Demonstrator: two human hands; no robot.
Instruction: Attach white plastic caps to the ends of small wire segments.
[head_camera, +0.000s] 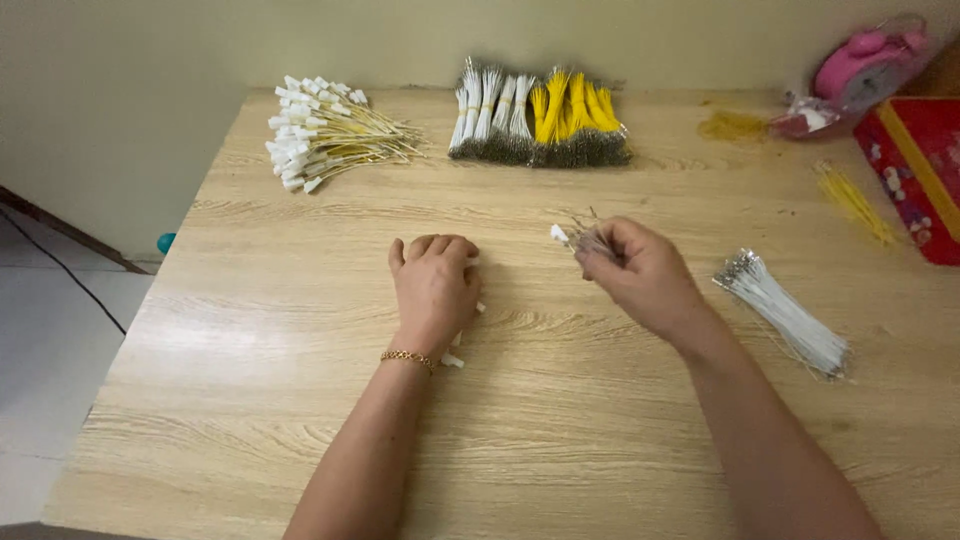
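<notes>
Two hands on table, left hand (433, 285) fisted over white connectors (453, 358), right hand (640, 270) pinching seemingly a wired connector (572, 238)

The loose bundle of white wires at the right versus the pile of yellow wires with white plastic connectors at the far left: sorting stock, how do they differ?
The loose bundle of white wires is white and bare-tipped; the pile of yellow wires with white plastic connectors is yellow and capped. The first lies near the right hand, the second at the far left. Both rest on the wooden table.
</notes>
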